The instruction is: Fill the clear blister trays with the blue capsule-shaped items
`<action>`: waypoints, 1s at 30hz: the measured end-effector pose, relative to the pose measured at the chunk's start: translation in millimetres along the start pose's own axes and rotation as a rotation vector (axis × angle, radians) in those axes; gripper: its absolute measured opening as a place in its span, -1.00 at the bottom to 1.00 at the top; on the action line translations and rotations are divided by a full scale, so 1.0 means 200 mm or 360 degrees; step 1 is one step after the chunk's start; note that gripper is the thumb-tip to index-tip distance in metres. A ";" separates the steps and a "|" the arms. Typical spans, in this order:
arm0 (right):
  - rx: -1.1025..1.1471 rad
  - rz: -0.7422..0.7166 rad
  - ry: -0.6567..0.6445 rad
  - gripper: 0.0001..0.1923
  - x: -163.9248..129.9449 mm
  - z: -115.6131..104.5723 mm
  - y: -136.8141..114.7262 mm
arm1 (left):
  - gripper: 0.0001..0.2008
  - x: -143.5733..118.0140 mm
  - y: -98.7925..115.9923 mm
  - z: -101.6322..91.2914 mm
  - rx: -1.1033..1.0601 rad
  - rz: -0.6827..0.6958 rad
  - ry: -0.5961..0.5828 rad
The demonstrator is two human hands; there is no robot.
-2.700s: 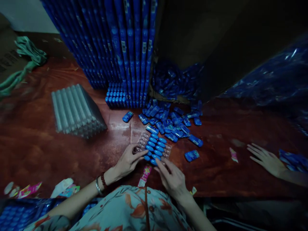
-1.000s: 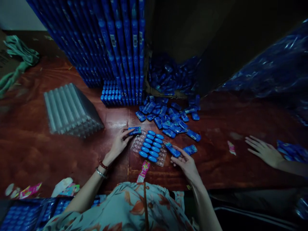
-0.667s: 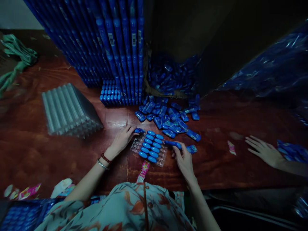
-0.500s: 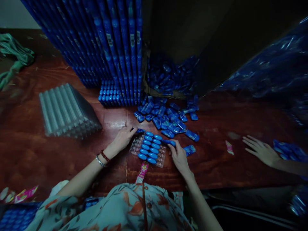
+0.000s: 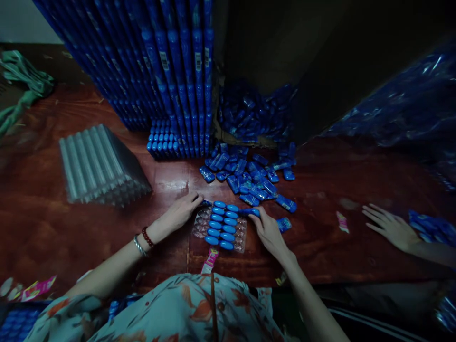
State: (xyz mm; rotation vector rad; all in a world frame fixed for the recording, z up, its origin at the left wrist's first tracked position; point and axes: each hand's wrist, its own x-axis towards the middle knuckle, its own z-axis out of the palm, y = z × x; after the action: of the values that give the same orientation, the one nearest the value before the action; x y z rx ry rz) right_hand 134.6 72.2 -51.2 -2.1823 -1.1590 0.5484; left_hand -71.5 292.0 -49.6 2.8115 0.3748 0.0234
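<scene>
Between my hands a clear plastic blister tray (image 5: 201, 224) lies on the table. Two columns of glossy blue oval pieces (image 5: 221, 225) fill its middle, with clear moulded hollows showing on both sides. My left hand (image 5: 181, 211) pinches a small blue packet (image 5: 206, 203) at the tray's far left corner; the fingers cover most of it. At the far right corner, my right hand (image 5: 268, 232) grips another blue packet (image 5: 249, 212), which points in toward the blue columns. Just right of that hand rests a loose blue packet (image 5: 284, 224).
Beyond the tray lies a pile of blue packets (image 5: 256, 183), before an open cardboard box (image 5: 251, 141) holding more. Tall stacks of filled blue trays (image 5: 174, 95) stand behind. Clear trays (image 5: 96, 166) are stacked left. Another person's hand (image 5: 390, 228) rests at right.
My left hand and its packet have shifted slightly toward me, and my left forearm has swung a little to the left. My right hand stays at the tray's far right corner.
</scene>
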 end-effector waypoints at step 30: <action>-0.0655 -0.0095 -0.0336 -0.65 0.02 -0.07 -0.13 | -0.67 0.16 0.04 -0.19 -0.0127 0.0164 -0.0317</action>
State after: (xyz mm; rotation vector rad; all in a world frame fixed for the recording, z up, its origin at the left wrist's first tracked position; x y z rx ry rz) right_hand 130.4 82.6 -23.8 -2.4654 -1.5588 0.5638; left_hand -40.1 304.0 -12.4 2.7199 0.1787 -0.2125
